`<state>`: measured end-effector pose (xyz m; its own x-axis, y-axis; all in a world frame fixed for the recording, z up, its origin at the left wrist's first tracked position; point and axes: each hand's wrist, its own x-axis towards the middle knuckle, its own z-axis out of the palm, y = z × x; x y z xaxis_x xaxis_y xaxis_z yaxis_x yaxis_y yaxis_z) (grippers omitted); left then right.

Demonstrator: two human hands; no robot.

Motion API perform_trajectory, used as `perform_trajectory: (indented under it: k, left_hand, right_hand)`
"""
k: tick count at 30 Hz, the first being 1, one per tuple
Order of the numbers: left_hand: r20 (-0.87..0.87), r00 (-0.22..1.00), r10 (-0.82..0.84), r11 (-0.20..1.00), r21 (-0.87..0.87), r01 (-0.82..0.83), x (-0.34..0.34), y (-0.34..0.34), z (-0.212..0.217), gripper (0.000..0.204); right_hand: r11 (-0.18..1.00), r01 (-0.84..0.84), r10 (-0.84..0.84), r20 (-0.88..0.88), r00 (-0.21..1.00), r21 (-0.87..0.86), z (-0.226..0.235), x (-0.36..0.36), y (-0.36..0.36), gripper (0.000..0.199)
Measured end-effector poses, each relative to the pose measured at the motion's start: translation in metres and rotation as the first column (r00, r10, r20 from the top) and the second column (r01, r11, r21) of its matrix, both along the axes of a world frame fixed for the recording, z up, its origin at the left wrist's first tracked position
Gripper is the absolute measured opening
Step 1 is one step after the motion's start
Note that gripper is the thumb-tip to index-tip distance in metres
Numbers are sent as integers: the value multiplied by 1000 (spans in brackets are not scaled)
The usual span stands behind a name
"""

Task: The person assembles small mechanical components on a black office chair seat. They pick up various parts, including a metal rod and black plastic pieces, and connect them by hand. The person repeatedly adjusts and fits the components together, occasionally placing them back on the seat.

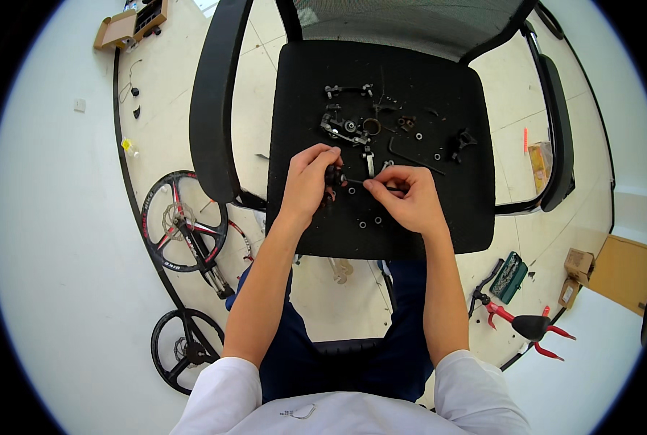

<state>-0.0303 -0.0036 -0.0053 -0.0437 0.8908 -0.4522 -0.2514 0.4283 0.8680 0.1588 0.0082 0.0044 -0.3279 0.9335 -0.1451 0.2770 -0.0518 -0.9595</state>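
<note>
While my left hand (312, 181) closes its thumb and fingers around a small black part (334, 175), my right hand (409, 194) pinches a thin dark rod (357, 181) and points it leftward at that part. The rod's tip reaches the part, though I cannot tell whether it sits inside it. Both hands are above the black chair seat (425, 235), the part left of the middle and nearer the near edge than the far one. Just below my left fingers shows a reddish-brown piece (329, 194), partly hidden.

Toward the near edge, two small rings (378, 220) lie close together. Beyond my hands, a flat silver link (369, 163) points away from me, and past it a silver-and-black linkage (344, 130) lies just beside a brownish ring (365, 126). Nearer the far edge I see a narrow silver-ended bar (349, 90), set crosswise. An L-shaped key (418, 161) slants beyond my right hand, and a black bracket-like piece (463, 145) lies near the right edge.

On the floor, a red-and-black spoked wheel (168, 235) lies off the seat's left edge, and an open green case (509, 278) is beyond its near right corner.
</note>
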Motion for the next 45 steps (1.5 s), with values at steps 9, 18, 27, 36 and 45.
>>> perform_trajectory:
  k: [9, 18, 27, 36, 45]
  left_hand:
    - [-297, 955, 4, 988, 147, 41, 1, -3, -17, 22]
    - [-450, 884, 124, 956, 294, 16, 5, -3, 5, 19]
    - [77, 996, 45, 999, -31, -43, -10, -3, 4, 26]
    - [-173, 984, 51, 998, -26, -56, -11, -3, -10, 25]
    - [-499, 859, 116, 943, 327, 62, -8, -10, 10, 21]
  right_hand:
    - [1000, -21, 21, 37, 999, 17, -4, -5, -6, 15]
    - [909, -6, -75, -179, 981, -416, -6, -11, -6, 17]
    - [994, 9, -9, -4, 1000, 108, 4, -22, -11, 13]
    - [951, -43, 3, 130, 991, 305, -5, -24, -11, 16]
    - [883, -47, -71, -232, 970, -466, -1, -22, -10, 20]
